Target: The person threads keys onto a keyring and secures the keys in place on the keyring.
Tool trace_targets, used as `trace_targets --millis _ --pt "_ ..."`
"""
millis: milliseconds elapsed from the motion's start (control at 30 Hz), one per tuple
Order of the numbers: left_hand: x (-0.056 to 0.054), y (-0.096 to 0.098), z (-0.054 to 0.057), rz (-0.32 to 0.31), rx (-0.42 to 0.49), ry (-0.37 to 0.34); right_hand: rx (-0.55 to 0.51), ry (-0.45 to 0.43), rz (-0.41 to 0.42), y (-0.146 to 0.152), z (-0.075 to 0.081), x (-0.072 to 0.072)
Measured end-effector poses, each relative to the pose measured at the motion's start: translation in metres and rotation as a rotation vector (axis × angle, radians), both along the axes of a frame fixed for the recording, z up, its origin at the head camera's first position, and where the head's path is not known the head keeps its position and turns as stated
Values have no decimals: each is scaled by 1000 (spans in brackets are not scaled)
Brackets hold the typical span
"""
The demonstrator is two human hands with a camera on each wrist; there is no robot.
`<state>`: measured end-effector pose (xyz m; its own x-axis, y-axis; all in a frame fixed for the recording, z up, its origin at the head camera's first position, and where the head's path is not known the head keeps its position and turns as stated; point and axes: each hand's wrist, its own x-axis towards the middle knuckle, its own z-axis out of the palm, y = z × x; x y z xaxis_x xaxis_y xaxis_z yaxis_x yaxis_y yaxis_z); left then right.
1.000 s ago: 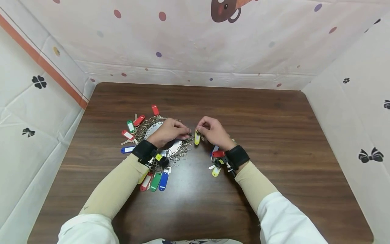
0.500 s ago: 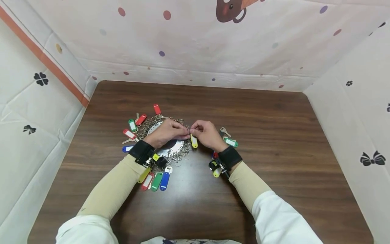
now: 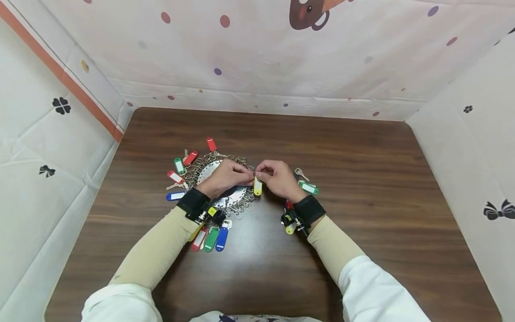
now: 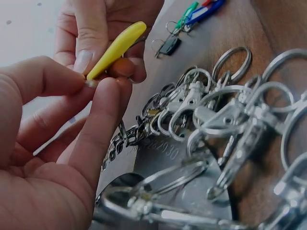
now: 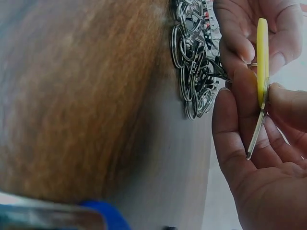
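In the head view, my left hand [image 3: 231, 176] and right hand [image 3: 277, 179] meet fingertip to fingertip at the right edge of a round metal plate [image 3: 237, 195] fringed with swivel clasps and rings. My right hand pinches a yellow key tag [image 5: 262, 57] whose key [image 5: 257, 134] hangs along its fingers in the right wrist view. At the tag's end, my left thumb and forefinger pinch a small metal ring [image 4: 89, 83], mostly hidden by the fingertips. Loose silver clasps [image 4: 244, 143] hang along the plate's edge beside my left hand in the left wrist view.
Red, green and blue tags, such as a blue tag [image 3: 221, 239], fan out from the plate's left and near sides. Right of my right hand lie a green tag [image 3: 309, 188] and a key [image 3: 301, 173]. Another yellow tag [image 3: 290, 229] shows under the right wrist. Printed cloth walls surround the brown table [image 3: 362, 179].
My right hand has moved left with the yellow key tag until it meets my left hand, uncovering the green tag and key on the right. Over the last half second the hands stay together.
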<state>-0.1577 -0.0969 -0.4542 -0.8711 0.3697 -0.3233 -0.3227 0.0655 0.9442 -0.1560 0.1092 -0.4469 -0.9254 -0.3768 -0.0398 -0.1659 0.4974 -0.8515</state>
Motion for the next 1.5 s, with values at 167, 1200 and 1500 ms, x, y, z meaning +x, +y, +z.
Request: trace_targets --millis 167,1200,1500 --pt "1 -2 4 -26 1 12 5 -2 7 0 3 1" --pt "10 12 2 192 183 -202 7 25 33 3 1 6" --pt "14 15 2 237 190 -239 0 76 42 5 2 7"
